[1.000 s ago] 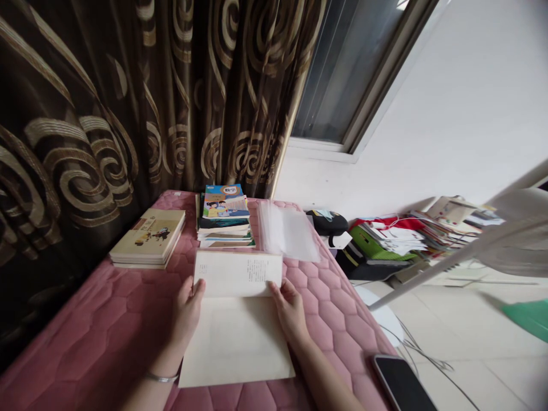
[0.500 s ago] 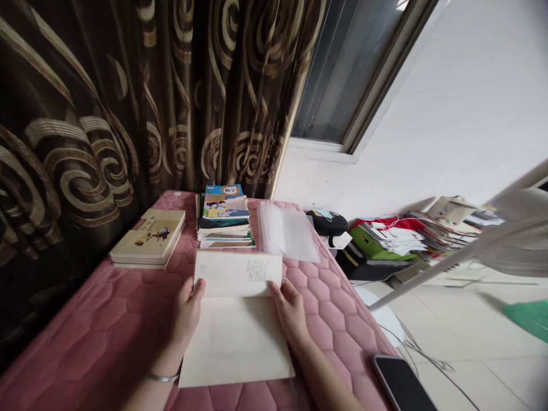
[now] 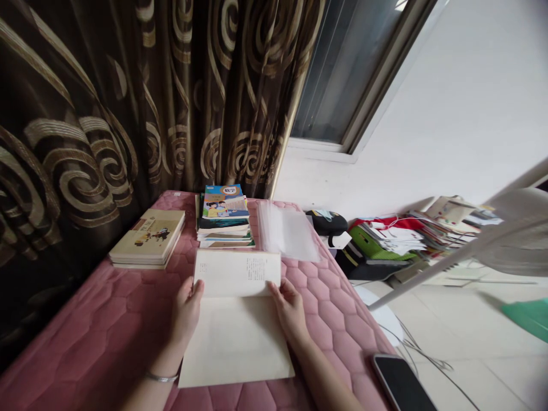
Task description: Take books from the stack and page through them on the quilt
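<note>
An open book (image 3: pixel 237 342) with cream pages lies on the pink quilted mattress (image 3: pixel 107 319), its upper page showing small printed text and its lower page looking blank. My left hand (image 3: pixel 187 305) is closed on the upper page's left edge, thumb on top. On the opposite edge, my right hand (image 3: pixel 290 305) pinches the same page between thumb and fingers. Beyond the book are a stack of books with a blue cover on top (image 3: pixel 225 202) and some clear plastic sleeves (image 3: pixel 289 231). A stack of beige books (image 3: pixel 148 237) lies to the left.
A phone (image 3: pixel 402 382) rests at the mattress's right edge. A white fan (image 3: pixel 428 268) stands on the floor to the right, near cables. Piled papers and bags (image 3: pixel 385 240) line the wall. A dark patterned curtain (image 3: pixel 128 114) hangs on the left.
The upper page has tilted very slightly, with both hands still on its edges. Everything else looks the same.
</note>
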The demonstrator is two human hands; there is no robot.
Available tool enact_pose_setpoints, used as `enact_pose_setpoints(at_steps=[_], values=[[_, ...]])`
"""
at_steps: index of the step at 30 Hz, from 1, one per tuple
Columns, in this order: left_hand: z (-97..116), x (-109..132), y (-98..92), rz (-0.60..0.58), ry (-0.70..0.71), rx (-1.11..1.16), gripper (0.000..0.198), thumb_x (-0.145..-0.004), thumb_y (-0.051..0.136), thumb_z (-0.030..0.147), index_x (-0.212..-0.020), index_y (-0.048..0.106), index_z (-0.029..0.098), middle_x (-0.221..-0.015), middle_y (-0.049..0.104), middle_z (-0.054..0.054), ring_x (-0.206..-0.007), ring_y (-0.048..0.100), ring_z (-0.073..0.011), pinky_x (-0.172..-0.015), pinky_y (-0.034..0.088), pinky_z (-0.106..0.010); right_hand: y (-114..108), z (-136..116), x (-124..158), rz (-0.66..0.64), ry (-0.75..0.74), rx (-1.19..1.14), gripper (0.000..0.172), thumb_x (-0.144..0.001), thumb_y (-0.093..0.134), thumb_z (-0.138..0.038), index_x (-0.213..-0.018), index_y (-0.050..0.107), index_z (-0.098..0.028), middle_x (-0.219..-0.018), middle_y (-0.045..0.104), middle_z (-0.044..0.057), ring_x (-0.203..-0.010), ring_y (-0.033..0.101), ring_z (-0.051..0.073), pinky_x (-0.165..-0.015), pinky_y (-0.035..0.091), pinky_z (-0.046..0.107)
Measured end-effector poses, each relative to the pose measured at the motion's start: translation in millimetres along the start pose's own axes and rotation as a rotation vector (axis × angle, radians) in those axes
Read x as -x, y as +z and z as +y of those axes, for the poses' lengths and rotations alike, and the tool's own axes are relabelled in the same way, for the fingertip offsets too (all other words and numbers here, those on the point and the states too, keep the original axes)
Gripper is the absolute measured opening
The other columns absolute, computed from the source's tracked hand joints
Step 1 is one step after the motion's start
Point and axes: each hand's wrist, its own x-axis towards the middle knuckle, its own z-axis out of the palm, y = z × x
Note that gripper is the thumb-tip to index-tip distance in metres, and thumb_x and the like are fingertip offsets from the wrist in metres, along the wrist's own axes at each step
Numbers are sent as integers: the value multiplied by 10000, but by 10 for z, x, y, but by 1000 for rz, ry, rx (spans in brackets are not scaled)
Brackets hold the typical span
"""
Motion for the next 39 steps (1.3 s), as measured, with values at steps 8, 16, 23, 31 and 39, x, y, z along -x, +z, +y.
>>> enact_pose_setpoints(at_steps=[8,16,23,31,39], values=[[-17,-18,-1,-4,-19,0,476,-764,541,613,-932,597,171,-902,702,-78,-821,620,-228,-738,476,-301,16,10,-26,-2,-23,-18,338,-765,638,-547,-720,614,-213,-745,647,48,-749,574,234,-661,461,328],[2,-12,0,4,4,1,462,-772,540,604,-937,614,179,-880,707,-72,-830,624,-234,-729,485,-299,4,4,-13,13,-18,-5,379,-753,656,-556,-748,625,-178,-752,650,51,-757,572,220,-669,467,302],[4,-14,8,18,7,-19,415,-789,528,595,-843,571,186,-774,664,-30,-707,584,-183,-660,458,-270,14,21,-22,7,-34,-9,394,-755,643,-579,-736,625,-186,-715,635,38,-714,556,207,-637,457,294],[-105,-34,-7,5,-18,1,399,-805,522,592,-847,545,196,-810,658,-30,-741,584,-186,-693,452,-272,2,29,-22,20,-33,49,404,-769,624,-587,-746,597,-184,-730,614,24,-686,516,179,-618,411,275],[-117,-60,-7,17,-5,-22,386,-813,509,587,-805,539,202,-788,656,-18,-712,577,-173,-667,446,-261,14,69,-27,106,-107,188,469,-767,586,-647,-631,468,-213,-583,453,-32,-578,378,132,-531,315,256]])
